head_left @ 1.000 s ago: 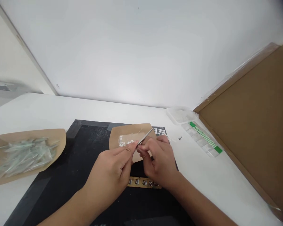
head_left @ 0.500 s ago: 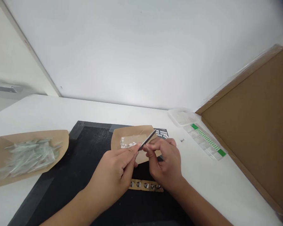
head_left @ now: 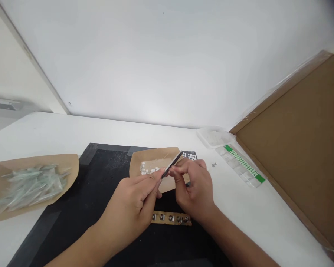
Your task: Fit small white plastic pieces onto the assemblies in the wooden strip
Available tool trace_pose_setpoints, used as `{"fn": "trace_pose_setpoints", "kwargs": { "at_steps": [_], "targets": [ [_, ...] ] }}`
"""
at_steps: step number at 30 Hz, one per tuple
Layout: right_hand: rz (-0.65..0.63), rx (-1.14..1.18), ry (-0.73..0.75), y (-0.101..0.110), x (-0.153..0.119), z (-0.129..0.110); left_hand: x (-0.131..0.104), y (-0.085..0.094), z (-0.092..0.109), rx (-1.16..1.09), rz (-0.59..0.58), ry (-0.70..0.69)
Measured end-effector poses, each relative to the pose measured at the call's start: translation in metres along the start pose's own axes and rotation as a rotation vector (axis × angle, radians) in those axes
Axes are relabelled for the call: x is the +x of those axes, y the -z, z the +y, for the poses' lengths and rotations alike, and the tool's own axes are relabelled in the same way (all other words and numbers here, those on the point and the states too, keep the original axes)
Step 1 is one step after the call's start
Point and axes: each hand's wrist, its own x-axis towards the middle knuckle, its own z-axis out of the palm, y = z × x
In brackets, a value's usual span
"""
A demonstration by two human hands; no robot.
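Note:
My left hand (head_left: 136,200) is closed, pinching the lower end of a thin, flat strip (head_left: 172,164) with a pale face and dark edge. The strip tilts up to the right, above a brown paper tray (head_left: 136,157). My right hand (head_left: 193,185) is closed beside it, thumb and forefinger pinched together against the strip's edge; whatever lies between those fingertips is hidden. Small white pieces (head_left: 149,170) lie in a clear bag in the tray. Behind my right hand shows a dark sheet with rows of white dots (head_left: 189,155), partly covered.
A black mat (head_left: 100,185) covers the table's middle. On it lies a brown strip holding several metal parts (head_left: 171,218). Left stands a paper tray (head_left: 72,163) of clear packets (head_left: 36,185). Right are a compartment box (head_left: 242,167), its clear lid (head_left: 214,137), small metal bits (head_left: 214,164) and cardboard (head_left: 300,141).
The view has shifted slightly. Both hands keep nearly the same pose around the strip, with my right fingers moved only a little along its edge.

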Motion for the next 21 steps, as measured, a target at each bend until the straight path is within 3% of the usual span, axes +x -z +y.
{"fn": "trace_pose_setpoints", "kwargs": {
  "at_steps": [3,7,21],
  "targets": [
    [-0.075,-0.005,0.019,0.0002,-0.0007,-0.0017,0.0001,0.0009,0.0004,0.007,-0.007,-0.004],
    [-0.002,-0.033,0.019,0.0016,-0.0011,-0.0009,-0.0007,0.0015,0.0016,0.004,0.012,-0.007],
    [-0.029,-0.025,0.009,0.0011,0.0012,-0.0013,0.0008,0.0026,0.0027,-0.006,0.006,0.012]
  ]
}}
